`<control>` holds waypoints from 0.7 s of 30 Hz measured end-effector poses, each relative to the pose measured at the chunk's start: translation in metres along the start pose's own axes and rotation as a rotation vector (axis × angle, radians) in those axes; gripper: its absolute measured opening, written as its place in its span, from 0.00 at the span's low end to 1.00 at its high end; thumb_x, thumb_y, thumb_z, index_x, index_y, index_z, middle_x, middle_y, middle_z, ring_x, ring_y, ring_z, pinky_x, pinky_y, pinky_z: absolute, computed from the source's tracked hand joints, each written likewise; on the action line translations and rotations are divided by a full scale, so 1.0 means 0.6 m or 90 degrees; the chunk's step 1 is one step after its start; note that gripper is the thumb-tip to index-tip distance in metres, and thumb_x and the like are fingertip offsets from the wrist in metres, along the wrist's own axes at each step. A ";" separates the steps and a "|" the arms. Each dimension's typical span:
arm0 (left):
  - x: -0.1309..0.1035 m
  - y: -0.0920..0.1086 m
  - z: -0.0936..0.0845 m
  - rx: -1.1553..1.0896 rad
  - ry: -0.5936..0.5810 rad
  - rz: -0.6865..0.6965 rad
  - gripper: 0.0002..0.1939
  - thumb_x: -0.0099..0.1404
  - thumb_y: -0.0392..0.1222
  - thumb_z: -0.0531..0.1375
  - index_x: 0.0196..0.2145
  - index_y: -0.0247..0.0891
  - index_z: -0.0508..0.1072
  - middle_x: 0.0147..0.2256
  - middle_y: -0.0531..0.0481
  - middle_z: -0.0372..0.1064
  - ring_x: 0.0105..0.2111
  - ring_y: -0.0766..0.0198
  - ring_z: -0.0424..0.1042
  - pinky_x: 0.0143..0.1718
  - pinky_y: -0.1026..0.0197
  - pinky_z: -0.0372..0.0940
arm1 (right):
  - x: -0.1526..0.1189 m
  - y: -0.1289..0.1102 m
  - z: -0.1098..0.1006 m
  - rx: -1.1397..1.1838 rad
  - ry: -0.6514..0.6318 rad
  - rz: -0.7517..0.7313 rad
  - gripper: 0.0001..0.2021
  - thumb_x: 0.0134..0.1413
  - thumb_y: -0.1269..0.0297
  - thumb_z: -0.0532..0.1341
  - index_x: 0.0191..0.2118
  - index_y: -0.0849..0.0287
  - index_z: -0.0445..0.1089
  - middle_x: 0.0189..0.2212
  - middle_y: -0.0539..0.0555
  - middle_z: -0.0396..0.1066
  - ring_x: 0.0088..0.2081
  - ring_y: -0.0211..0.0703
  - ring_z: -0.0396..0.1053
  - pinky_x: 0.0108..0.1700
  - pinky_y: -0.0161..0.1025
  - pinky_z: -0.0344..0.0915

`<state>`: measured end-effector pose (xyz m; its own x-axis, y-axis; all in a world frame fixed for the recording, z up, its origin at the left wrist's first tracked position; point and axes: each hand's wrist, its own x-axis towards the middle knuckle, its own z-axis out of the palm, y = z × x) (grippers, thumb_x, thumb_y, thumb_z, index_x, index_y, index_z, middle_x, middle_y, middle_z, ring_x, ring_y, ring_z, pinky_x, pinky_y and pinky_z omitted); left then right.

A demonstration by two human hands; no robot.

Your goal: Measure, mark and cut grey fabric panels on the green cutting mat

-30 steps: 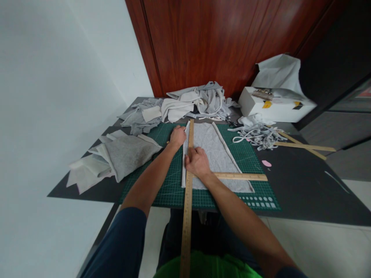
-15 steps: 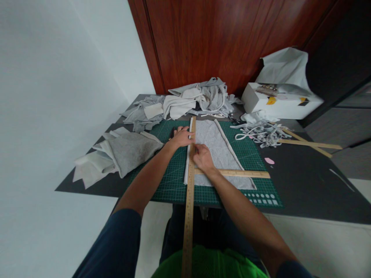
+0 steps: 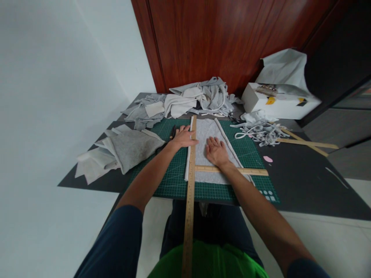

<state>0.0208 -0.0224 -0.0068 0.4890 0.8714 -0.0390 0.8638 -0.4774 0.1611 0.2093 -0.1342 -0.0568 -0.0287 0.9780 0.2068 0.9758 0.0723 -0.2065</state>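
My left hand (image 3: 184, 137) lies with fingers spread over the upper part of a long wooden ruler (image 3: 190, 185), pressing on it. My right hand (image 3: 216, 150) rests flat on the light grey fabric (image 3: 206, 129), its fingers stretched out. The long ruler runs along the fabric's left edge and past the table's front edge toward my body. A shorter wooden ruler (image 3: 252, 171) crosses the fabric sideways, partly under my right forearm. Beneath everything is a green cutting mat (image 3: 169, 185). Black-handled scissors (image 3: 173, 132) appear beside my left fingers, partly hidden.
Folded grey fabric (image 3: 133, 148) lies on the left. Fabric scraps (image 3: 185, 99) are heaped at the back. On the right are a tangle of fabric strips (image 3: 262, 131), crossed wooden sticks (image 3: 310, 144), a pink scrap (image 3: 268, 159) and a white box (image 3: 285, 106).
My right hand has left the long ruler's edge and moved right, flattening onto the fabric with its fingers extended. My left hand stays on the ruler.
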 end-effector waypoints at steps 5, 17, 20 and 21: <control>-0.009 -0.007 0.001 -0.002 0.011 -0.016 0.36 0.65 0.62 0.63 0.69 0.53 0.67 0.74 0.46 0.50 0.71 0.37 0.48 0.68 0.36 0.51 | -0.003 -0.007 -0.005 -0.004 -0.014 0.009 0.29 0.74 0.61 0.43 0.72 0.67 0.60 0.73 0.64 0.57 0.74 0.58 0.51 0.72 0.58 0.46; -0.009 -0.029 0.004 -0.004 0.008 -0.022 0.37 0.66 0.60 0.63 0.70 0.52 0.65 0.74 0.44 0.49 0.72 0.38 0.48 0.69 0.38 0.51 | -0.003 -0.005 -0.007 0.007 -0.016 0.005 0.29 0.74 0.61 0.42 0.72 0.69 0.60 0.73 0.64 0.57 0.74 0.59 0.50 0.72 0.59 0.45; -0.007 -0.031 0.005 0.000 0.009 -0.023 0.38 0.65 0.59 0.63 0.70 0.50 0.65 0.74 0.44 0.49 0.71 0.37 0.49 0.69 0.38 0.52 | -0.004 -0.005 -0.008 0.004 -0.013 0.001 0.29 0.74 0.61 0.42 0.72 0.69 0.60 0.73 0.64 0.57 0.74 0.59 0.50 0.72 0.59 0.45; -0.007 -0.032 0.005 0.000 0.008 -0.024 0.38 0.65 0.60 0.63 0.70 0.50 0.65 0.74 0.44 0.49 0.71 0.37 0.49 0.69 0.38 0.51 | -0.004 -0.005 -0.008 0.004 -0.012 0.000 0.29 0.74 0.61 0.42 0.72 0.69 0.60 0.73 0.64 0.57 0.74 0.59 0.50 0.72 0.59 0.45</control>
<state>0.0027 -0.0174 -0.0129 0.4542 0.8903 -0.0320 0.8817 -0.4440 0.1594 0.2075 -0.1376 -0.0523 -0.0334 0.9816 0.1882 0.9745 0.0738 -0.2120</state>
